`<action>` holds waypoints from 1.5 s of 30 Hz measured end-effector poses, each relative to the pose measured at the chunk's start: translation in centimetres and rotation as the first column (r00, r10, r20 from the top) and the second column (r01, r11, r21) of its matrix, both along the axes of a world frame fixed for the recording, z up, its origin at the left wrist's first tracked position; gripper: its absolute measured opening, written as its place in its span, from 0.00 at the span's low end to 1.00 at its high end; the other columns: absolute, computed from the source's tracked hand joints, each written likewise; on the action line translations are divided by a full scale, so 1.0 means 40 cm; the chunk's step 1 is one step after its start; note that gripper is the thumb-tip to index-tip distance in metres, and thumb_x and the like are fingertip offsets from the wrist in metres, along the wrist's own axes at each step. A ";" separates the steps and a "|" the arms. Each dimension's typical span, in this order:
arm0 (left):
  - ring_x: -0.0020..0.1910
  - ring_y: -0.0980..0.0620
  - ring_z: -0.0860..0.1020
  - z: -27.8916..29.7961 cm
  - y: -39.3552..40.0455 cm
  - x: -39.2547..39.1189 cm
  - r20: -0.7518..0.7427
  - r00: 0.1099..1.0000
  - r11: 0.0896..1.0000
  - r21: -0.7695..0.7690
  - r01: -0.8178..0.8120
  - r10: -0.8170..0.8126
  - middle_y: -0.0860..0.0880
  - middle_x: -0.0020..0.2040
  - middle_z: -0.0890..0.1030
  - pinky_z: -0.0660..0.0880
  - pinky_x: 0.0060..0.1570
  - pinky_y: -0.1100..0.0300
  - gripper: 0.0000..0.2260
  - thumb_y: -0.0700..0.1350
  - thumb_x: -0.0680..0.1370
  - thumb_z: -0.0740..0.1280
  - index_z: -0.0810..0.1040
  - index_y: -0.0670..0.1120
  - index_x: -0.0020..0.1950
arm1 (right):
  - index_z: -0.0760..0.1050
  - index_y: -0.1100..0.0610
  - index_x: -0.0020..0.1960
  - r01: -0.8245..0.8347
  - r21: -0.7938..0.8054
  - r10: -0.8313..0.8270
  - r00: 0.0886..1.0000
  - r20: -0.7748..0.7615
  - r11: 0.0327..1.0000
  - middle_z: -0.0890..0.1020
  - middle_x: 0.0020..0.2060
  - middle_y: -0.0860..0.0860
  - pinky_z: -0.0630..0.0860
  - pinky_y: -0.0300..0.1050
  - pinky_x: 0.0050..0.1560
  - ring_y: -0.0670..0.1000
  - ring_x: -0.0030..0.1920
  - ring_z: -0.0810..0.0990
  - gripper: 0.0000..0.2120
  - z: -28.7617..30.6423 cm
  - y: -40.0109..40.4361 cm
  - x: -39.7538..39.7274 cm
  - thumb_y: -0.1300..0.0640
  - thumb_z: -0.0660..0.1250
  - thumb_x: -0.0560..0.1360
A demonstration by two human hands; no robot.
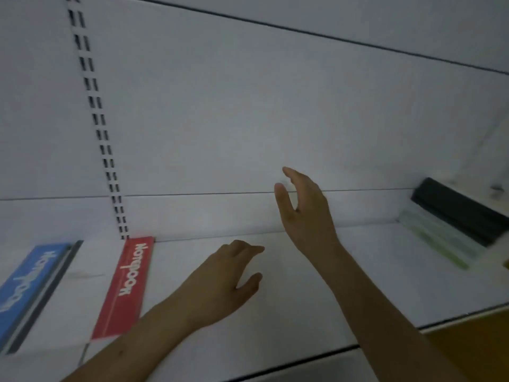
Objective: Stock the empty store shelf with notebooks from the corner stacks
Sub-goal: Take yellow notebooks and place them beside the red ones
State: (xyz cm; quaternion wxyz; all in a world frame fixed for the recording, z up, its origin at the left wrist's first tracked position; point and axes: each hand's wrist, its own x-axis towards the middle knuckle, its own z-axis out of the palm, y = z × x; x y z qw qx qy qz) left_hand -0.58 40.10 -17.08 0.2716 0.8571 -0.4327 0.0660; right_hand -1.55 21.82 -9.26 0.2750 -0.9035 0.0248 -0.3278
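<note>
The flat white metal shelf carries a red notebook with white lettering lying flat near the slotted upright. Left of it, apart, lies a blue notebook with white lettering atop a darker stack. At the far right corner rests a blurred pale-green and black stack of notebooks.

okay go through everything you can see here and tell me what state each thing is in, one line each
Left hand: open, empty, over the shelf.
Right hand: open, empty, raised.
Red notebook: flat on the shelf.
Blue notebook: flat, atop others.
Corner stack: blurred, far right.
Shelf: mostly bare.
</note>
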 end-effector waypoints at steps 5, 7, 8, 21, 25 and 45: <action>0.62 0.62 0.66 -0.040 -0.298 -0.031 -0.069 0.985 0.987 -0.045 0.156 -0.159 0.58 0.71 0.65 0.63 0.59 0.73 0.23 0.57 0.81 0.58 0.60 0.56 0.76 | 0.65 0.57 0.73 0.255 -0.091 -0.248 0.965 0.080 0.963 0.71 0.70 0.51 0.58 0.38 0.70 0.49 0.70 0.66 0.27 0.025 -0.305 -0.143 0.44 0.56 0.80; 0.64 0.60 0.65 -0.057 -0.417 -0.054 -0.077 0.977 0.979 -0.055 0.196 -0.200 0.58 0.70 0.65 0.65 0.61 0.70 0.23 0.56 0.81 0.58 0.61 0.55 0.76 | 0.63 0.57 0.74 0.365 -0.112 -0.361 0.931 0.052 0.924 0.68 0.72 0.52 0.58 0.41 0.72 0.51 0.71 0.65 0.26 0.024 -0.452 -0.198 0.46 0.58 0.80; 0.65 0.59 0.65 -0.065 -0.477 -0.063 -0.086 0.973 0.976 -0.062 0.208 -0.213 0.57 0.70 0.66 0.65 0.62 0.68 0.23 0.56 0.81 0.59 0.62 0.54 0.76 | 0.62 0.57 0.75 0.431 -0.122 -0.430 0.902 0.039 0.894 0.67 0.72 0.53 0.59 0.44 0.73 0.52 0.72 0.64 0.27 0.027 -0.526 -0.225 0.47 0.59 0.80; 0.64 0.54 0.74 -0.117 -0.909 -0.118 -0.310 0.945 0.989 -0.128 0.068 -0.105 0.54 0.64 0.77 0.65 0.63 0.64 0.19 0.60 0.78 0.60 0.75 0.54 0.65 | 0.81 0.57 0.56 0.588 -0.212 -0.594 0.804 0.042 0.781 0.84 0.51 0.54 0.54 0.45 0.72 0.53 0.54 0.80 0.14 -0.060 -1.012 -0.363 0.50 0.62 0.80; 0.60 0.56 0.79 -0.067 -0.898 -0.097 -0.691 0.647 0.889 -0.456 -0.047 -0.321 0.51 0.61 0.81 0.72 0.66 0.55 0.19 0.59 0.75 0.67 0.78 0.51 0.62 | 0.78 0.58 0.62 0.470 -0.239 -0.420 0.877 0.232 0.850 0.82 0.59 0.53 0.63 0.48 0.71 0.53 0.61 0.78 0.17 -0.106 -0.880 -0.369 0.58 0.57 0.78; 0.51 0.40 0.83 -0.017 -0.874 -0.097 -0.900 0.092 0.763 -0.412 -0.499 -0.426 0.39 0.56 0.83 0.75 0.54 0.46 0.16 0.36 0.74 0.64 0.78 0.39 0.62 | 0.79 0.57 0.62 0.479 -0.174 -0.469 0.878 0.099 0.861 0.79 0.62 0.54 0.60 0.54 0.73 0.56 0.68 0.72 0.16 -0.091 -1.032 -0.349 0.53 0.61 0.79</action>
